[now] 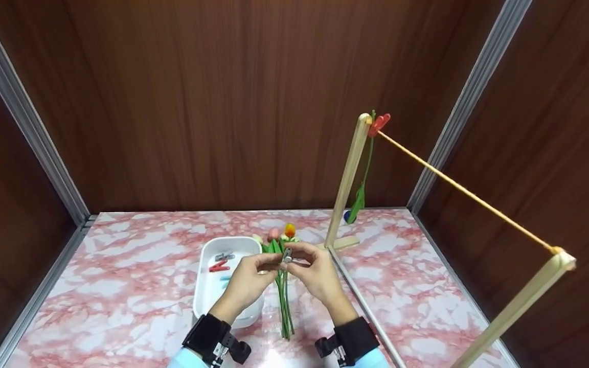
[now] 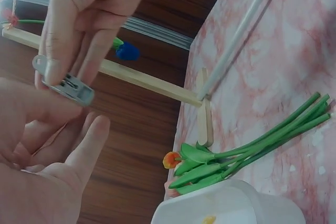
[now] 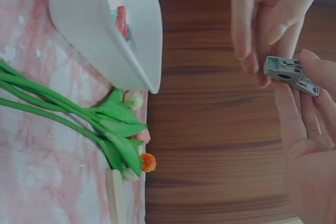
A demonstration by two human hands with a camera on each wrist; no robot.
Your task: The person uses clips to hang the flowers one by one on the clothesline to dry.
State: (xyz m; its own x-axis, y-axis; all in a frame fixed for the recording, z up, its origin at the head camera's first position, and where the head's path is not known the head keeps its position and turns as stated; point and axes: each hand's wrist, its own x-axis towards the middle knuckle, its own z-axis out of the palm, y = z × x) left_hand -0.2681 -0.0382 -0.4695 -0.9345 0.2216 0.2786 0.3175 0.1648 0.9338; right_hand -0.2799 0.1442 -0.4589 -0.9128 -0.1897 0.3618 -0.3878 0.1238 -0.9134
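A small grey clothes peg (image 1: 287, 255) (image 2: 65, 83) (image 3: 292, 74) is held above the table between my two hands. My right hand (image 1: 306, 259) (image 2: 79, 30) (image 3: 307, 129) pinches it between thumb and fingers. My left hand (image 1: 264, 263) (image 2: 50, 145) (image 3: 257, 35) is right beside it, its thumb and a fingertip touching the peg and its other fingers loose. Under the hands a bunch of artificial tulips (image 1: 284, 301) (image 2: 252, 145) (image 3: 68, 111) lies on the pink marble table (image 1: 120, 286), heads pointing away from me.
A white tray (image 1: 203, 299) (image 2: 231, 205) (image 3: 94, 24) with several pegs, one red (image 1: 219, 266), sits left of the tulips. On the right, two wooden posts (image 1: 348, 179) (image 1: 519, 306) carry an orange string (image 1: 468, 191); a red peg (image 1: 379, 123) hangs a blue-headed flower (image 1: 357, 202). Wooden walls enclose the table.
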